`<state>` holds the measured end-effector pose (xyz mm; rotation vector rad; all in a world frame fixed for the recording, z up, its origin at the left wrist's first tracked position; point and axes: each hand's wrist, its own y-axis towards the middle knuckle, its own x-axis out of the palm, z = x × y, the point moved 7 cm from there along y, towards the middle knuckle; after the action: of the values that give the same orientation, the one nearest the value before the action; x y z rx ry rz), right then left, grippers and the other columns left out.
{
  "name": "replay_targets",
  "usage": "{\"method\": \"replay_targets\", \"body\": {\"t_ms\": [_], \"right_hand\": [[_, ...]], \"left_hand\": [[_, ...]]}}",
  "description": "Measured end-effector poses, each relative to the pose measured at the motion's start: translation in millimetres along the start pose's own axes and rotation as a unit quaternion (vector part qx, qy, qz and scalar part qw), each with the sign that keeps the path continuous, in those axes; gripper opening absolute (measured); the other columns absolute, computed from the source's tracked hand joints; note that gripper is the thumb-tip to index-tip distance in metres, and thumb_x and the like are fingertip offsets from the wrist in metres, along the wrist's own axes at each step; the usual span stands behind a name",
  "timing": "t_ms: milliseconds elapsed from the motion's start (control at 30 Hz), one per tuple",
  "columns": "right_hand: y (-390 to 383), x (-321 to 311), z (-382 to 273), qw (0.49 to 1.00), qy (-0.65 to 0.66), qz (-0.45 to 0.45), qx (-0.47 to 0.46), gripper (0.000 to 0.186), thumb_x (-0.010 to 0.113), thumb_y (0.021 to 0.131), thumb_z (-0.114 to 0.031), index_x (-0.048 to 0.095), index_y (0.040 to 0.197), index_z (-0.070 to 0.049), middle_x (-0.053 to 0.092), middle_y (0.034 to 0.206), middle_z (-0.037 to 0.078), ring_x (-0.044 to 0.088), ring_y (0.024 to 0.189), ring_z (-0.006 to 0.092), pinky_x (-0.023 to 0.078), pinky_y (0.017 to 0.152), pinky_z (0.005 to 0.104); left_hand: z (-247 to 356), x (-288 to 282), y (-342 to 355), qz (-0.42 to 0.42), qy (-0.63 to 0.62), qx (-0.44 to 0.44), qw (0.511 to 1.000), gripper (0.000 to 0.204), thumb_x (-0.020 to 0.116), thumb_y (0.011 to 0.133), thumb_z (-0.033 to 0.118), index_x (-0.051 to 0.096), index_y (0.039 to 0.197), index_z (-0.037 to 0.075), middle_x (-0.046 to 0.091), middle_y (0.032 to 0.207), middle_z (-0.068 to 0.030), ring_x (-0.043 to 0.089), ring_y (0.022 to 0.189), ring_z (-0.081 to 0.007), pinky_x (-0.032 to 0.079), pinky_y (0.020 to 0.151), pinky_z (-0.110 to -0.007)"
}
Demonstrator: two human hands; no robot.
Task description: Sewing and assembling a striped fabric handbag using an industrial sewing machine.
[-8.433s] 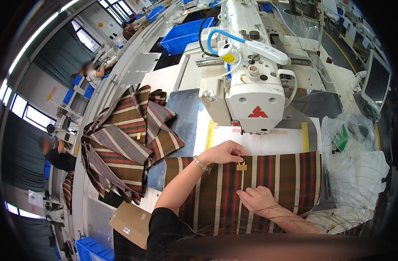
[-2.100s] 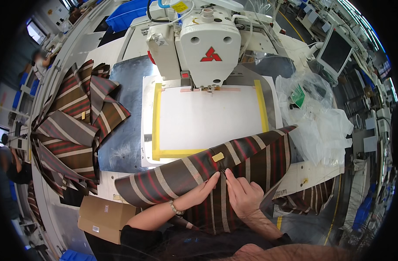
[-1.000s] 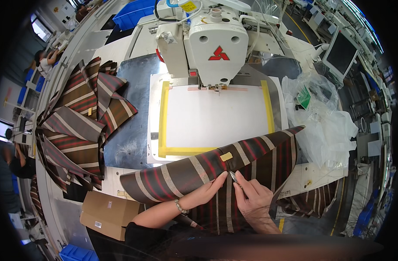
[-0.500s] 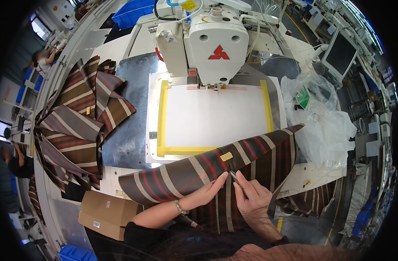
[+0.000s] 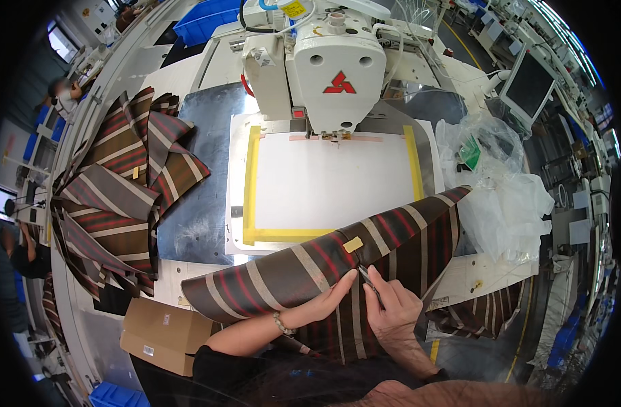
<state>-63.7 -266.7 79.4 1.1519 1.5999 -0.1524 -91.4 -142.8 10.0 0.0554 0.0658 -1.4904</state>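
Observation:
A striped brown, red and grey fabric piece lies folded across my front, with a small yellow label on its seam. Just below that label, my left hand pinches the fabric at the seam. My right hand grips a slim dark metal tool, whose pointed tip meets the seam beside my left fingertips. Tweezers or thread snips, I cannot tell which. Behind the fabric, a white sheet bordered with yellow tape sits under the head of a white sewing machine.
A heap of matching striped fabric covers the left side. Nearer me is a cardboard box. Clear plastic bags lie at right, below a screen. More striped fabric hangs low at right. A blue bin stands at the back.
The whole view has shifted very slightly. Both hands keep their place at the seam, and the tool's tip stays beside my left fingertips.

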Motion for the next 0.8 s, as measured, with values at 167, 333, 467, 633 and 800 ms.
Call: {"method": "replay_targets", "body": {"t_ms": [167,333,467,633,800], "right_hand": [[1.2,-4.4,-3.3,1.000,0.010,-0.002,0.006,0.036,0.072,0.074,-0.006,0.067,0.109,-0.005,0.050,0.064,0.003,0.050,0.049,0.0167,0.041,0.047,0.0272],[-0.8,-3.2,-0.8,1.000,0.008,0.013,-0.006,0.037,0.072,0.075,-0.010,0.067,0.111,-0.007,0.046,0.062,-0.001,0.046,0.048,0.0133,0.037,0.045,0.0251],[1.6,-6.5,-3.4,1.000,0.020,-0.004,0.013,0.035,0.072,0.074,-0.006,0.067,0.109,-0.005,0.051,0.064,0.003,0.051,0.050,0.0170,0.041,0.047,0.0274],[1.0,-4.9,-1.2,0.999,0.032,-0.023,0.032,0.034,0.071,0.074,-0.003,0.066,0.107,-0.003,0.056,0.067,0.007,0.056,0.052,0.0208,0.046,0.049,0.0300],[0.0,-4.3,-0.9,1.000,0.013,-0.001,0.005,0.036,0.072,0.076,-0.010,0.067,0.111,-0.007,0.045,0.062,-0.001,0.046,0.048,0.0125,0.038,0.045,0.0246]], "left_hand": [[10.5,-1.1,3.1,-0.013,-0.039,-0.005,0.999,0.026,0.043,0.100,0.017,0.054,0.083,0.001,0.052,0.073,-0.0026,0.050,0.069,-0.0131,0.042,0.067,-0.025],[11.7,-0.2,3.2,0.001,-0.080,-0.028,0.996,0.029,0.042,0.101,0.018,0.053,0.079,0.001,0.051,0.072,-0.0030,0.049,0.068,-0.0135,0.042,0.066,-0.026],[11.3,-0.4,2.6,-0.002,-0.070,-0.020,0.997,0.028,0.042,0.101,0.018,0.053,0.081,0.001,0.050,0.072,-0.0027,0.049,0.068,-0.0132,0.041,0.066,-0.026],[12.4,1.3,2.6,-0.004,-0.092,-0.029,0.995,0.026,0.043,0.101,0.017,0.053,0.084,0.001,0.049,0.073,-0.0017,0.047,0.069,-0.0124,0.041,0.067,-0.025],[7.6,2.6,1.8,0.006,-0.061,-0.004,0.998,0.022,0.044,0.100,0.015,0.054,0.086,0.001,0.050,0.074,-0.0008,0.047,0.069,-0.0119,0.041,0.066,-0.024]]}}
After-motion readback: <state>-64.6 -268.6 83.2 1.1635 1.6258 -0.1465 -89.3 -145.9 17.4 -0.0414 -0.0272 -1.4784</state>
